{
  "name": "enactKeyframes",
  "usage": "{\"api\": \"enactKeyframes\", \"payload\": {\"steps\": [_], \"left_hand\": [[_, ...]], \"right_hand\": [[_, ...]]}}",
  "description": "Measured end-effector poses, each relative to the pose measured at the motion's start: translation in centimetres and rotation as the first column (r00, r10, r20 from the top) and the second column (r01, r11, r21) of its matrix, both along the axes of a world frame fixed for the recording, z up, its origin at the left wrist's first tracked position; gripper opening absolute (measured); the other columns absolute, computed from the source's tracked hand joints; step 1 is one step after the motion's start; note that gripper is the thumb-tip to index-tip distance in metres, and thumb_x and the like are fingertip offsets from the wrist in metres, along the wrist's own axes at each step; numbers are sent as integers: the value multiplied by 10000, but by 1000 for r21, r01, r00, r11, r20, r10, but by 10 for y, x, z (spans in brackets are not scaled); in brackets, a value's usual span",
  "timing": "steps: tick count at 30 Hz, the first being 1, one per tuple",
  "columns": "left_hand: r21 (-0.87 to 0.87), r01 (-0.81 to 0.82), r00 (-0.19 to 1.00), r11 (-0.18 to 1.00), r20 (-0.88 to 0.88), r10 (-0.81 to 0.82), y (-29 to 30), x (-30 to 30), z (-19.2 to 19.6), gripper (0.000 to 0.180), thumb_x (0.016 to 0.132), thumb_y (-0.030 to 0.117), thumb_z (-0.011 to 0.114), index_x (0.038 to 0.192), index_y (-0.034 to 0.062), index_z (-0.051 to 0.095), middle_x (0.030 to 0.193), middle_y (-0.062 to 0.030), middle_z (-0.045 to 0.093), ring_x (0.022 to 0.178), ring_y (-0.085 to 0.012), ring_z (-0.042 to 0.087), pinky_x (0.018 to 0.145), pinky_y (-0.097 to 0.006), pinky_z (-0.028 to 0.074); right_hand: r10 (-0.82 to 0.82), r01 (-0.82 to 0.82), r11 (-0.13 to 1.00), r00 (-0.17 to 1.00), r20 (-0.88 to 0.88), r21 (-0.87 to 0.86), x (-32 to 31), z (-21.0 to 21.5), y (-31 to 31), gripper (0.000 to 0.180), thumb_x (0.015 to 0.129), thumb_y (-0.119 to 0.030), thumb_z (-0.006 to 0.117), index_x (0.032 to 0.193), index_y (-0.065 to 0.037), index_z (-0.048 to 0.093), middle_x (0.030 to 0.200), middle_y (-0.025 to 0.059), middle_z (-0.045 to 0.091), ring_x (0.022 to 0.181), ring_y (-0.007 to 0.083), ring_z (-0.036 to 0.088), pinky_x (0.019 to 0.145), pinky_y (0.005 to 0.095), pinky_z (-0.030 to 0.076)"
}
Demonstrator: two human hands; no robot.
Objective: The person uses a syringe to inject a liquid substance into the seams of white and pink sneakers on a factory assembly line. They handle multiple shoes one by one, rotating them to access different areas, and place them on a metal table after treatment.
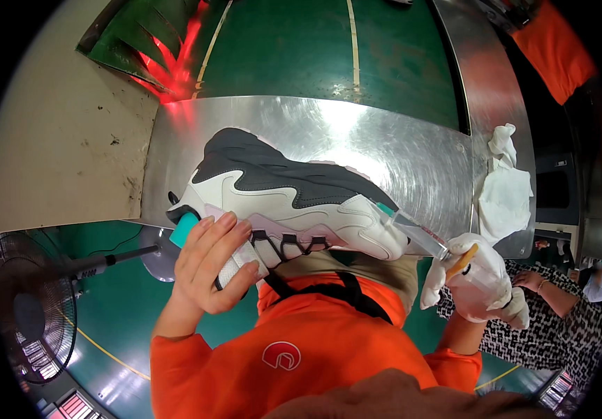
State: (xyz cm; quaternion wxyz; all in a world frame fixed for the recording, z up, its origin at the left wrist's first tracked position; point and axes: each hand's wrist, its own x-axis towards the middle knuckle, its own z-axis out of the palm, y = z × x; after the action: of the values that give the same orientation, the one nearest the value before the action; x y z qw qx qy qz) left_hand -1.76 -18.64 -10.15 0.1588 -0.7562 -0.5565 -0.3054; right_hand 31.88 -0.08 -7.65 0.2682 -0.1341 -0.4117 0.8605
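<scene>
A sneaker [273,188] in white, dark grey and pale lilac lies tilted over the metal table, its dark sole side away from me and its toe to the right. Teal material [185,229] shows at its ankle opening. My left hand [211,264] is bare and closed around the tongue and collar. In a white glove, my right hand [474,283] grips a clear syringe-like tube [416,234] with a teal tip, which meets the sneaker's toe edge. A yellowish-orange piece [462,262] shows at the gloved fingers; what it is I cannot tell.
A metal table [427,167] lies under the sneaker, with a green belt [287,49] beyond. Red light glows beneath green flaps [140,42] at far left. White cloths [507,195] lie at right. A fan [32,314] stands at left; another person's hand [526,280] is at right.
</scene>
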Motion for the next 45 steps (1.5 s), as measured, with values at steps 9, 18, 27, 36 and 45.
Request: {"api": "enactKeyframes", "payload": {"steps": [9,18,27,36,45], "left_hand": [[-43,14,1000,999,19,-13,3,2,3,265,778,118,745,1008,104,615,1147,-221,668,1106,-381,628,945,-521,497],[-45,-50,994,998,-97,46,2,12,8,314,876,234,724,1111,147,536,1191,-209,644,1064,-371,638,869,-513,525],[9,-169,969,986,-180,167,-6,44,5,337,870,284,734,1104,163,523,1153,-224,650,982,-359,663,789,-483,551],[-22,-186,969,982,-167,180,-8,55,6,561,719,249,869,1133,163,501,1204,-247,615,1000,-384,657,825,-500,527],[-38,-163,973,986,-173,154,-5,55,9,647,634,127,907,1107,114,466,1232,-245,590,1047,-374,619,860,-509,504]], "right_hand": [[-76,73,997,964,255,23,1,2,10,852,636,-401,820,1189,142,466,908,287,577,670,383,612,537,459,540],[-102,121,991,959,264,-58,27,-7,9,768,715,-395,777,1208,112,479,855,286,573,626,365,598,525,443,539],[-149,154,983,987,62,-96,24,-21,-1,816,688,-393,807,1229,117,472,845,297,568,630,375,599,504,453,534],[-297,283,946,952,-69,-160,25,-36,-32,827,712,-410,774,1279,98,450,881,302,561,655,402,609,547,483,559],[-385,371,911,921,-52,-180,18,-36,-60,921,652,-404,789,1321,107,415,965,299,550,737,396,619,620,477,562]]}}
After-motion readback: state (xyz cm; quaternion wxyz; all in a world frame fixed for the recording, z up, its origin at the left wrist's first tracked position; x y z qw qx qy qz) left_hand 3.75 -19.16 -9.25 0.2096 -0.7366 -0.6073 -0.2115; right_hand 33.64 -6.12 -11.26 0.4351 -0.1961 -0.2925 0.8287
